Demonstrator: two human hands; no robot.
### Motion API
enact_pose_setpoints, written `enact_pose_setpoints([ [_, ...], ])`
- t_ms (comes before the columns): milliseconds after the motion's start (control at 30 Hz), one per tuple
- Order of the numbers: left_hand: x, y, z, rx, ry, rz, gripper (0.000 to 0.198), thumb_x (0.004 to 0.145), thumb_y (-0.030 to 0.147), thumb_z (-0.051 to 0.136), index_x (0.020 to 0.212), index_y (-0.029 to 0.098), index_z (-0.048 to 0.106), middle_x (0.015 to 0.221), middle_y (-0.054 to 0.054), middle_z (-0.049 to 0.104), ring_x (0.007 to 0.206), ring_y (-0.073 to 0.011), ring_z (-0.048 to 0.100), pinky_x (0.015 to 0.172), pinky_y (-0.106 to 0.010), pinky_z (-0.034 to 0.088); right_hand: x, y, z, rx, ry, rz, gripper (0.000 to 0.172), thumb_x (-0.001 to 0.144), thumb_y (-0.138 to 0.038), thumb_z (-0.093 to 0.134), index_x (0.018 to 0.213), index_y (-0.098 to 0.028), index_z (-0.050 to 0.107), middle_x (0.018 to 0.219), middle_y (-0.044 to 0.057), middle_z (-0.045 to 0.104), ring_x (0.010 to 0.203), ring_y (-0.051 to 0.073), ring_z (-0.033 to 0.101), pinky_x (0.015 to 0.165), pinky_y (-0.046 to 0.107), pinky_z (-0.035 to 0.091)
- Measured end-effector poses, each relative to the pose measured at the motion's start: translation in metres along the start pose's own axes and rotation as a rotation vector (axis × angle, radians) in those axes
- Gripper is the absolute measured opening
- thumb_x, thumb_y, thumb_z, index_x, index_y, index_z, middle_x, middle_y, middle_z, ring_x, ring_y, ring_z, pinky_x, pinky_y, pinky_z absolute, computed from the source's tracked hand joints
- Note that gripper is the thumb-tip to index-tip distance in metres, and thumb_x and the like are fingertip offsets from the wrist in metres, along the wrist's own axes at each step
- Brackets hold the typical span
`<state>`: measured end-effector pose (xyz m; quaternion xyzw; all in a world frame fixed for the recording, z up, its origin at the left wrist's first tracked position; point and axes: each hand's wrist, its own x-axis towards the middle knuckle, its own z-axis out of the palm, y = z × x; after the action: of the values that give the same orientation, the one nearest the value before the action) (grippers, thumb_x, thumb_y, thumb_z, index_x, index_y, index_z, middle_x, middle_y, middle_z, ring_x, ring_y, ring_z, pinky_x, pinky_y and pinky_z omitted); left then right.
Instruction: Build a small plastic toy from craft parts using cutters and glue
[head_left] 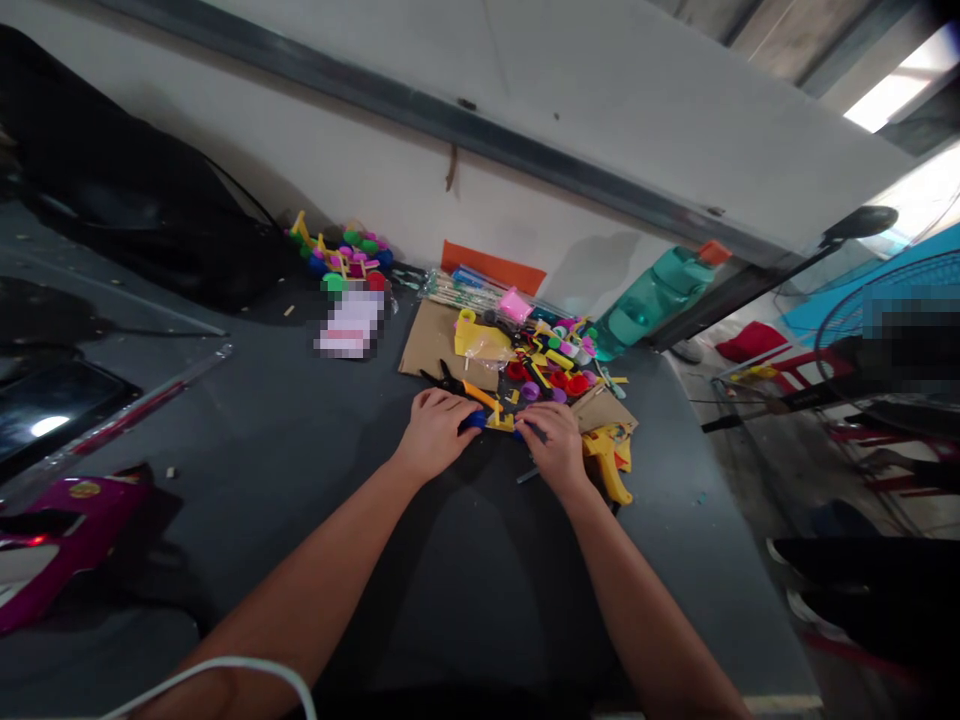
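The left hand (435,435) and right hand (553,450) are gripping a small blue-and-yellow craft piece (491,422) (mostly hidden by the fingers) just below the cardboard sheet (442,345).

A long dark grey tabletop (225,500) carries a flattened sheet of brown cardboard (435,345) heaped with small multicoloured plastic pieces (551,365). A yellow plastic glue gun (609,462) lies just beside the cardboard, and a teal plastic bottle (652,298) sits along the back edge.

Workshop: dark workbench (247,480), plastic parts (559,370)
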<state>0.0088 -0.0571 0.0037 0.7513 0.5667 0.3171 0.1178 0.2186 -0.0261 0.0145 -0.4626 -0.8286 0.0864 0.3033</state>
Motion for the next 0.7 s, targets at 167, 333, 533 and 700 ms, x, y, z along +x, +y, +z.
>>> enact_pose_setpoints([
  [167,-0.0003,-0.0006,0.0010,0.000,-0.005,-0.001,0.028,0.073,0.028,0.063,0.101,0.028,0.059,0.101,0.000,0.065,0.098,-0.0220,0.049,0.093,-0.044,0.027,-0.0023,-0.0011,0.0012,-0.025,0.007,-0.036,0.014,0.083,-0.026,0.053,0.087,-0.022,0.066,0.087,0.004,0.069,0.095,0.021,0.055,0.089,0.040,0.038],
  [333,0.0000,-0.0004,0.0010,-0.001,-0.009,-0.009,0.028,0.074,0.028,0.063,0.101,0.028,0.059,0.101,0.001,0.065,0.098,-0.0212,0.049,0.093,-0.043,0.026,-0.0018,-0.0015,0.0032,-0.025,0.021,-0.079,0.013,0.083,-0.023,0.052,0.087,-0.020,0.065,0.086,0.005,0.068,0.092,0.022,0.056,0.086,0.039,0.041],
  [533,0.0003,0.0000,0.0009,-0.001,-0.008,-0.010,0.027,0.074,0.027,0.063,0.101,0.028,0.059,0.101,0.002,0.065,0.097,-0.0201,0.049,0.093,-0.042,0.026,-0.0011,-0.0021,0.0045,0.019,0.055,-0.142,0.011,0.083,-0.019,0.053,0.087,-0.019,0.063,0.084,0.006,0.067,0.090,0.021,0.055,0.084,0.039,0.044],
  [700,-0.0001,-0.0007,0.0013,0.002,-0.002,-0.001,0.028,0.074,0.027,0.063,0.101,0.028,0.059,0.101,0.002,0.065,0.097,-0.0203,0.049,0.093,-0.042,0.026,-0.0002,-0.0034,0.0034,0.011,0.042,-0.150,0.010,0.083,-0.018,0.053,0.086,-0.018,0.063,0.082,0.006,0.066,0.090,0.021,0.054,0.084,0.038,0.045],
])
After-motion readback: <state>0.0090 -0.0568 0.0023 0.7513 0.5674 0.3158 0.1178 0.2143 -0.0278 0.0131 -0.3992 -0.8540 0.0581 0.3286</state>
